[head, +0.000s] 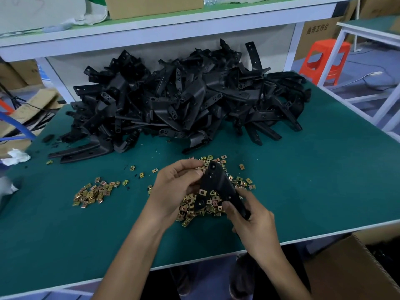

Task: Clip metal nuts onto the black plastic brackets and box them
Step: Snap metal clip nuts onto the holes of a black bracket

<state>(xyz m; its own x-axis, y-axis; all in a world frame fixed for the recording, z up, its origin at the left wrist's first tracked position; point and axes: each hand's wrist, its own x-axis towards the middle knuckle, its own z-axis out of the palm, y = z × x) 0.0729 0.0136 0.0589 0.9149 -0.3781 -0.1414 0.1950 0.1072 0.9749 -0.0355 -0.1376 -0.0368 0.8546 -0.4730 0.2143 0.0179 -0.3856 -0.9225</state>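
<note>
Black plastic bracket [213, 180]: left hand [175, 185] pinches its far tip, right hand [251, 224] grips its near arm. Above the pile of metal nuts [190, 210], one pushed on crooked could pop off and be lost.

The heap of black brackets [184, 98] spans the far tabletop [313, 169] almost edge to edge. A white shelf [162, 27] sits low over the heap, leaving little room above it. Directly in front of the heap, the left hand [175, 182] and right hand [249, 215], both gripping a held bracket [216, 182], block the middle above a wide scatter of metal nuts [194, 207]. Front-left of the heap lies a smaller nut cluster [95, 193], with bare mat on either side. Front-right of the heap, the mat lies open.
</note>
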